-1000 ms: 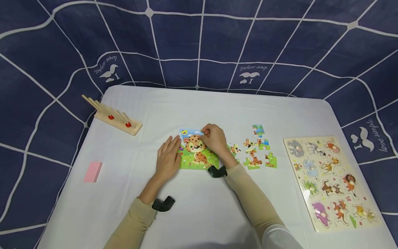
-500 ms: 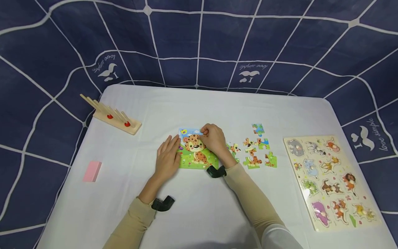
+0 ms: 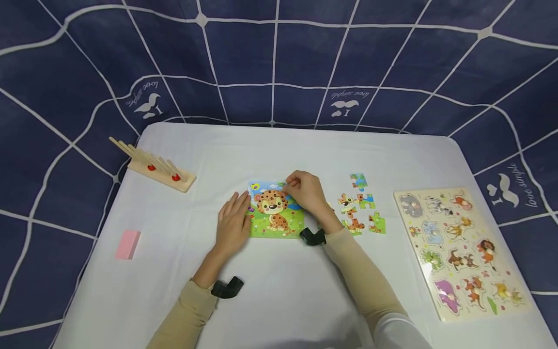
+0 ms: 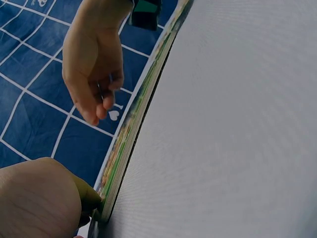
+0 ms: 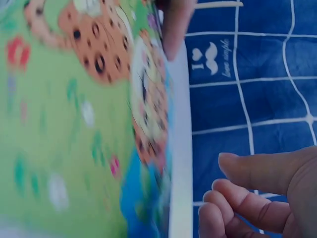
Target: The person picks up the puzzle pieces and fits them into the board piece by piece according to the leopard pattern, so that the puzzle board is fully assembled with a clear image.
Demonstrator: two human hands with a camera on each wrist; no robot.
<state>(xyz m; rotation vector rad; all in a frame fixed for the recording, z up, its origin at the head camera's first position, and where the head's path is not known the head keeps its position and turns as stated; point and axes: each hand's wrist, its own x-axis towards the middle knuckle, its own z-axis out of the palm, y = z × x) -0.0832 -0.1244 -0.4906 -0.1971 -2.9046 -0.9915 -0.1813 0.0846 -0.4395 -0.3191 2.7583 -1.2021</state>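
Observation:
A leopard jigsaw puzzle [image 3: 261,229] lies in the middle of the white table, its picture of a spotted cub on grass plainly visible. My left hand [image 3: 232,223] lies along its left edge with fingers extended, the fingertips right at the border. In the left wrist view, part of that hand [image 4: 42,201] shows beside the puzzle's edge. Over the upper right corner hovers my right hand [image 3: 306,191], fingers loosely bent. The right wrist view shows nothing between the thumb and fingers of this hand [image 5: 257,193]. Its hand and wrist hide part of the puzzle's right side.
Several loose jigsaw pieces [image 3: 377,223] lie right of the puzzle, some partly behind the right forearm. A wooden animal peg board [image 3: 468,286] is at the far right. On the left are a wooden peg stand [image 3: 185,182] with red beads and a pink block [image 3: 128,244].
My right hand has drawn slightly to the right and off the puzzle's upper right, uncovering more of the picture. The left hand stays at the left edge. The head view shifted slightly.

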